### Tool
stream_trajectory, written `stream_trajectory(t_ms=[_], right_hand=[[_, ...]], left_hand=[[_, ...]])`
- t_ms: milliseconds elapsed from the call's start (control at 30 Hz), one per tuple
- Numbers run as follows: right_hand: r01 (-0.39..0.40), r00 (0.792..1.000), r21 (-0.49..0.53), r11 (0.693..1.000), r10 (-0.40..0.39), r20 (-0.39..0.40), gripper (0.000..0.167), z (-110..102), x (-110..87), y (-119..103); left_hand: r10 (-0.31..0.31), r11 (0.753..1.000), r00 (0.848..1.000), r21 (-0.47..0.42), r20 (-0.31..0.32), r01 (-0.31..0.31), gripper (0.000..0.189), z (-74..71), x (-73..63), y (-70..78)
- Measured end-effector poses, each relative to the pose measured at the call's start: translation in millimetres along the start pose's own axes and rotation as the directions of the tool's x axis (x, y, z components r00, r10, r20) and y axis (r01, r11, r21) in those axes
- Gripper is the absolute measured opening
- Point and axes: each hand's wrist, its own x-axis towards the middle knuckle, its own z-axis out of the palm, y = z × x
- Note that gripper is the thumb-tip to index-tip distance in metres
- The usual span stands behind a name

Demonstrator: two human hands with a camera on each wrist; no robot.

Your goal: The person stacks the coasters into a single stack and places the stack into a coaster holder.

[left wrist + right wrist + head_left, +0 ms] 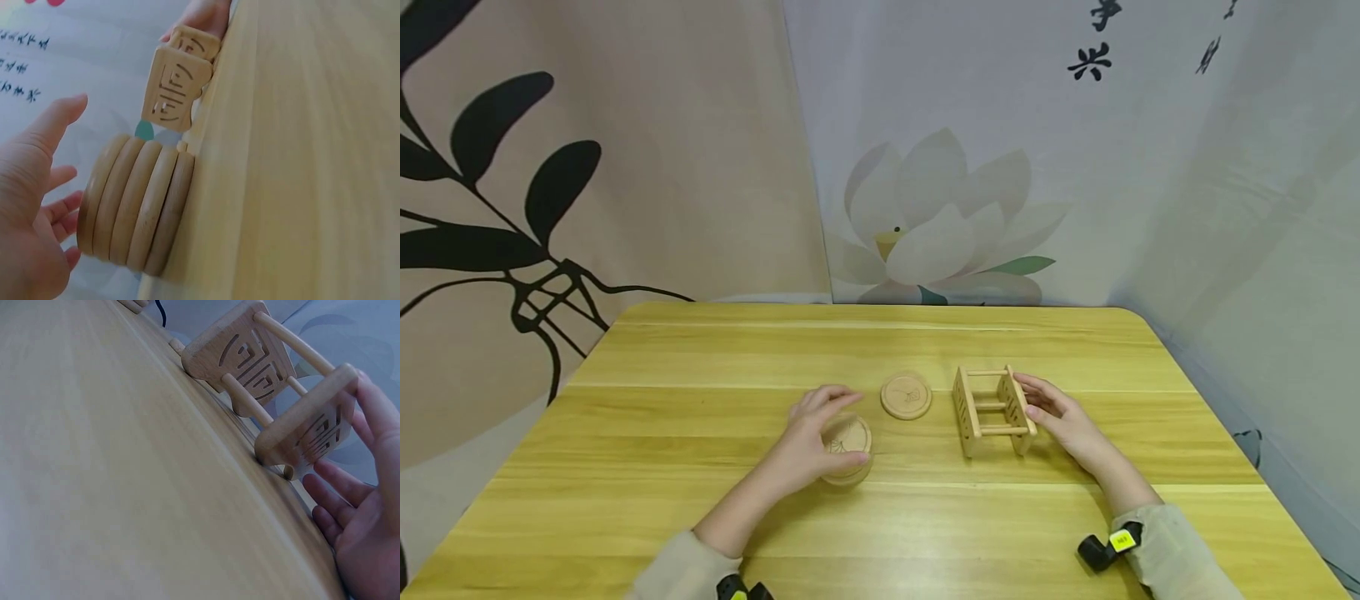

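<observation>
A stack of several round wooden coasters [852,433] stands on the table, its top one engraved with a line drawing. Around the stack's left side my left hand [805,446] is spread, thumb and fingers apart; in the left wrist view the thumb stands clear of the coasters [134,203]. One single coaster [906,396] lies flat to the right of the stack. Farther right stands a wooden coaster rack [966,415] with cut-out side panels joined by rods. My right hand [1067,423] touches the rack's right panel [319,428] with its fingers extended, not wrapped round it.
All of this is on a wood-grain table [955,533] with rounded far corners. Behind it hangs a cloth backdrop [715,167] printed with leaves and a lotus. A black camera [1105,550] is strapped to the right wrist.
</observation>
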Motion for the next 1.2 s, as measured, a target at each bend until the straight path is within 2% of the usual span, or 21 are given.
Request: stream_trajectory(t_ms=[233,433,600,767,1033,1200], right_hand=[[-0.012,1.000,-0.017,1.000,0.012,-0.013,0.048,-1,0.3,2],[-0.012,1.000,-0.011,1.000,0.012,-0.013,0.048,-1,-0.3,3],[-0.005,1.000,-0.005,1.000,0.005,-0.012,0.048,-2,-1.0,3],[-0.002,1.000,-0.010,1.000,0.002,-0.014,0.048,-1,-1.0,3],[-0.014,1.000,-0.010,1.000,0.014,-0.006,0.048,-1,-0.9,0],[-0.016,1.000,-0.006,1.000,0.016,-0.008,0.048,-1,-0.7,1]], left_hand=[[0.036,0.996,0.999,0.086,-0.006,-0.036,0.083,10.6,11.0,18.7],[0.016,0.996,0.999,0.091,-0.047,-0.012,0.084,22.2,21.1,41.1],[-0.034,0.997,0.998,0.070,-0.053,0.038,0.089,32.2,27.7,60.1],[-0.099,0.993,0.993,0.051,-0.064,0.102,0.095,44.1,32.7,71.3],[-0.189,0.982,0.975,0.006,-0.115,0.191,0.101,62.8,38.7,79.7],[-0.219,0.974,0.964,0.029,-0.152,0.226,0.103,72.0,42.3,81.2]])
